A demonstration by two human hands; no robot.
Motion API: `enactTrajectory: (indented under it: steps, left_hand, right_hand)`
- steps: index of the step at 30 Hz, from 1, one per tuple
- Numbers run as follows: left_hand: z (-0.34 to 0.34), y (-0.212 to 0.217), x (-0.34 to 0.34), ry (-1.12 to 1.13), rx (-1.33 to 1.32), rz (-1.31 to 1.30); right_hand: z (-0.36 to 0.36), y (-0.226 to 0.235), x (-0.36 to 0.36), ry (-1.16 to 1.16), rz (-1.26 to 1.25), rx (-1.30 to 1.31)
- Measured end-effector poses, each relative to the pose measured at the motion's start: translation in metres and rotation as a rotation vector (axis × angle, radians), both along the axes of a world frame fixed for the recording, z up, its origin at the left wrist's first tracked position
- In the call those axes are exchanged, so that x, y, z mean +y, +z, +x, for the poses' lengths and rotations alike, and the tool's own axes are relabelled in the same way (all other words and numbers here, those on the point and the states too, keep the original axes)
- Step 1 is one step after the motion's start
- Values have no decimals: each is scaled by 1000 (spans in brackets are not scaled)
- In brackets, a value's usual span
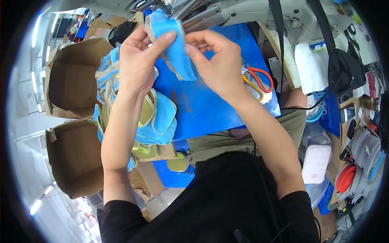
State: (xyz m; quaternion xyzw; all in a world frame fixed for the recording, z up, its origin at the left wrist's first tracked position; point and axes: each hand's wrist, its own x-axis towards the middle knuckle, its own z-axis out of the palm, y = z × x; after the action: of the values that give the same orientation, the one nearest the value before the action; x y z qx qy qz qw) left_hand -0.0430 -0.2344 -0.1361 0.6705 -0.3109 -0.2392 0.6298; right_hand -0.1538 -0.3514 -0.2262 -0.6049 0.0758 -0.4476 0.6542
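Before me I hold up a light-blue fabric piece (178,54) with a greyish edge. My left hand (137,58) pinches its upper left part, the thumb lying on the blue face. My right hand (219,60) grips its right edge between thumb and fingers. Just beyond the piece are the metal parts of a machine (202,20). To the left, a pile of similar blue and olive fabric pieces (160,115) overlaps the edge of the blue tabletop (202,109); my left forearm hides part of it.
Scissors (259,83) with red and orange handles lie by my right wrist. Two open cardboard boxes (75,77) stand at the left. A black pouch (344,71) hangs at the right, above a crowded shelf with a red round item (345,178) and a white case (317,164).
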Motion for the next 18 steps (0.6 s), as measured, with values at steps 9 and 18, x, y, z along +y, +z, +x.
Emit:
enactTrajectory:
  steps: [9,18]
  left_hand:
    - [3,-1,0,-32,138,22]
    - [5,-3,2,-66,116,0]
  right_hand:
    - [3,-11,-13,18,-106,-4]
    - [2,-12,-12,64,-40,-9]
